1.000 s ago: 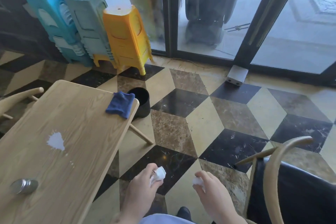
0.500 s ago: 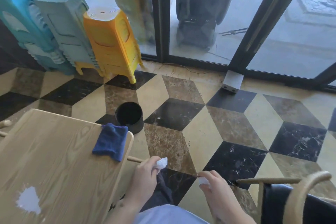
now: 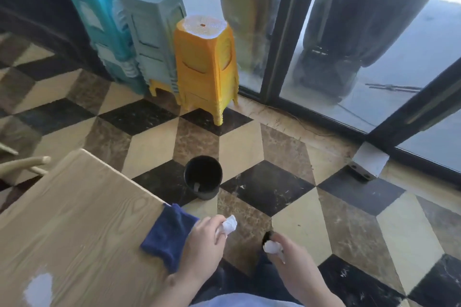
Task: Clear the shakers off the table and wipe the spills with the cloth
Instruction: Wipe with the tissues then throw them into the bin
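Note:
The wooden table point(image 3: 74, 219) fills the lower left. A folded blue cloth point(image 3: 168, 234) lies on its near right corner, partly over the edge. A white spill point(image 3: 38, 290) marks the tabletop at the bottom left. My left hand point(image 3: 203, 247) is beside the cloth and pinches a crumpled white paper wad point(image 3: 229, 225). Over the floor to the right, my right hand point(image 3: 291, 264) grips a second white paper wad point(image 3: 272, 247). No shaker is in view.
A black bin point(image 3: 202, 177) stands on the patterned floor just beyond the table's corner. Stacked plastic stools, orange point(image 3: 204, 67), grey and teal, stand by the glass doors. A wooden chair arm point(image 3: 22, 166) shows at the left.
The view has moved forward toward the bin and doors, so the shaker has dropped out of sight. Both hands, still holding the paper wads, are now nearer the blue cloth and bin.

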`<action>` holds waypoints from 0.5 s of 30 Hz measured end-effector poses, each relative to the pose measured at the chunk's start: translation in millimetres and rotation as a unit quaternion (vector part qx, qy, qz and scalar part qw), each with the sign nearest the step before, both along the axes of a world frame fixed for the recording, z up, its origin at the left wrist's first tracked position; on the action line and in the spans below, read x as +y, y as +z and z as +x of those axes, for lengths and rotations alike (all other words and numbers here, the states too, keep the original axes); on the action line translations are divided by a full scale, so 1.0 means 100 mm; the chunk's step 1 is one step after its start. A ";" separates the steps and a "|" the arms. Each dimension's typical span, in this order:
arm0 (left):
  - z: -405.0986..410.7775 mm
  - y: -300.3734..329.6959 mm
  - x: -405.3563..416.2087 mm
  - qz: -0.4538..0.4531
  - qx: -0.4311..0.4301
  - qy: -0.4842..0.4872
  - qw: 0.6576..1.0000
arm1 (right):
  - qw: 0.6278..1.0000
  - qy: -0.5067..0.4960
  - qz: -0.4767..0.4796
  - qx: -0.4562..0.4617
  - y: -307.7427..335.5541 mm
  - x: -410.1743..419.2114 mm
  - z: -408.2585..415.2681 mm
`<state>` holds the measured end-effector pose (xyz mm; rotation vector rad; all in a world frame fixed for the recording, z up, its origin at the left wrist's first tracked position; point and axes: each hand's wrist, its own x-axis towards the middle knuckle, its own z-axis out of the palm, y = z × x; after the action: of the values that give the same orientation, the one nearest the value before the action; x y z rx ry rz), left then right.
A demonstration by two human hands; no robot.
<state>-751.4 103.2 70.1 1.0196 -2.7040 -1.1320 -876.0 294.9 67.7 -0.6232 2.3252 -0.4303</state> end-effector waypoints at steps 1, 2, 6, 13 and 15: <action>-0.06 -0.02 -0.04 0.006 -0.005 0.024 1.000 | 1.000 0.017 0.006 -0.001 -0.02 -0.09 -0.13; -0.13 -0.03 -0.08 0.008 -0.006 0.047 0.999 | 0.999 0.033 0.003 0.000 -0.04 -0.18 -0.26; -0.47 -0.07 -0.31 0.016 -0.017 0.119 0.993 | 0.994 0.112 -0.009 0.004 -0.07 -0.60 -0.90; -1.14 -0.10 -0.52 0.012 -0.038 0.264 0.964 | 0.966 0.252 -0.053 0.009 -0.03 -1.47 -2.08; -1.28 -0.10 -0.54 0.016 -0.042 0.293 0.955 | 0.953 0.296 -0.067 0.016 -0.05 -1.76 -2.29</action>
<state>-879.1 49.1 59.7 1.7449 -2.1809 -1.0232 -1105.4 119.3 62.9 -1.3458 2.0139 -0.2923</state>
